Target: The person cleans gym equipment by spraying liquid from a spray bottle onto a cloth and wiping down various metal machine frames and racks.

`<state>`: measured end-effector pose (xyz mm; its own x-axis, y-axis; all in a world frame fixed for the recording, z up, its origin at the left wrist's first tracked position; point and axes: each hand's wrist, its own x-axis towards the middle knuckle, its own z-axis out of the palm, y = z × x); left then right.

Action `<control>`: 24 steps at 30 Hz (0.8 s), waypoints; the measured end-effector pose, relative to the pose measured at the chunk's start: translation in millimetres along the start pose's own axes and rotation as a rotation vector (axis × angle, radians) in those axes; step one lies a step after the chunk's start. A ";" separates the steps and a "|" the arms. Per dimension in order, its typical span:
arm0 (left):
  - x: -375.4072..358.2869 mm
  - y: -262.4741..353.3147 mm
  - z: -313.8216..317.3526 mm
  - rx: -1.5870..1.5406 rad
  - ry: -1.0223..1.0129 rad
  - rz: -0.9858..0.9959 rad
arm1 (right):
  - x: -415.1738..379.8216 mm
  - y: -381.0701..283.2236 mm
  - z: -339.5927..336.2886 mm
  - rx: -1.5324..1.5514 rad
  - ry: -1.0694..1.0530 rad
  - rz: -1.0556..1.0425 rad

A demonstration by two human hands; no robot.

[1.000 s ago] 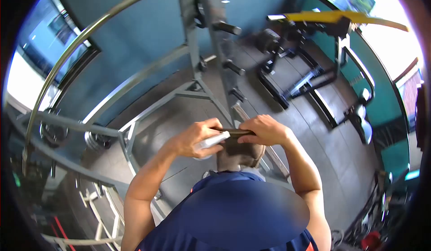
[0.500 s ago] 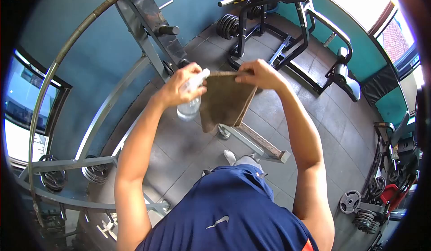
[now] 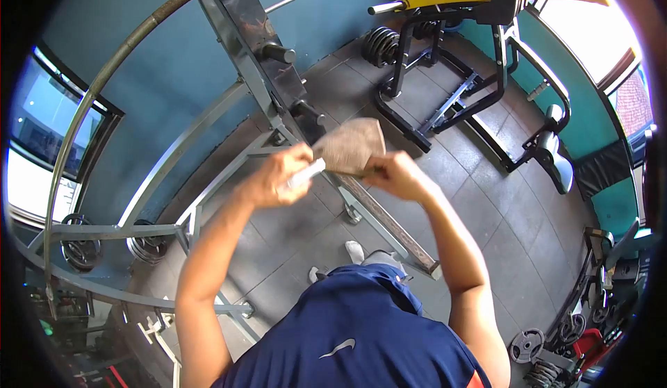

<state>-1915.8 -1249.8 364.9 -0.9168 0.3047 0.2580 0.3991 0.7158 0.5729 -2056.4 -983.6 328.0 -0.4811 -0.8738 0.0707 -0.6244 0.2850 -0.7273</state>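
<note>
My left hand [image 3: 272, 179] is wrapped round a spray bottle, whose white spray head [image 3: 307, 173] pokes out past the fingers to the right. The bottle's clear body is hidden behind that hand. A brown cloth [image 3: 353, 146] stretches between my two hands, flipped up and slightly blurred. My right hand [image 3: 397, 175] pinches its lower right corner, while the left fingertips are right at its left edge. Below the cloth, a long worn rail [image 3: 389, 225] of the grey metal frame slants down to the right.
A grey rack with weight pegs [image 3: 279, 53] rises ahead on the left, beside a curved metal bar [image 3: 104, 75]. Farther off stands a black and yellow machine [image 3: 445, 103]. Weight plates [image 3: 526, 346] lie at the lower right, on dark floor tiles [image 3: 479, 249].
The cloth has swung from hanging below my hands to standing up above them. Both hands are lower in view, and the bottle's clear body has gone out of sight.
</note>
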 end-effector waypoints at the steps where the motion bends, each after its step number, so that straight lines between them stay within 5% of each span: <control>1: -17.1 -16.6 22.7 -0.025 -0.044 -0.058 | -2.6 15.8 25.1 0.042 0.000 -0.030; 6: -80.7 -62.2 108.3 -0.169 -0.087 -0.303 | -12.2 78.3 116.6 0.138 -0.082 0.088; 13: -56.2 -99.2 102.8 -0.080 0.060 -0.366 | 25.4 108.1 95.3 0.306 -0.095 0.178; 15: -31.3 -107.5 94.6 -0.217 0.198 -0.443 | 62.5 151.6 107.4 0.292 0.138 0.153; 17: -28.8 -115.6 90.2 -0.040 0.256 -0.372 | 97.5 172.7 127.8 -0.041 0.595 0.351; 19: -31.0 -119.2 88.5 0.034 0.292 -0.371 | 119.3 196.0 159.9 -0.147 0.657 0.273; 21: -52.6 -105.4 92.1 -0.123 0.382 -0.473 | 125.5 188.1 201.5 0.010 0.438 0.103; 23: -90.3 -91.4 107.2 -0.418 0.409 -0.682 | 102.7 119.5 176.0 -0.240 0.015 0.046; 24: -107.1 -82.0 114.9 -0.370 0.428 -0.686 | 100.4 125.9 186.2 -0.388 -0.023 0.001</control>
<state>-1851.5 -1268.9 200.9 -0.9027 -0.4301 -0.0080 -0.1907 0.3834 0.9037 -2068.7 -1108.8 116.4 -0.4702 -0.8810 0.0516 -0.8126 0.4094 -0.4148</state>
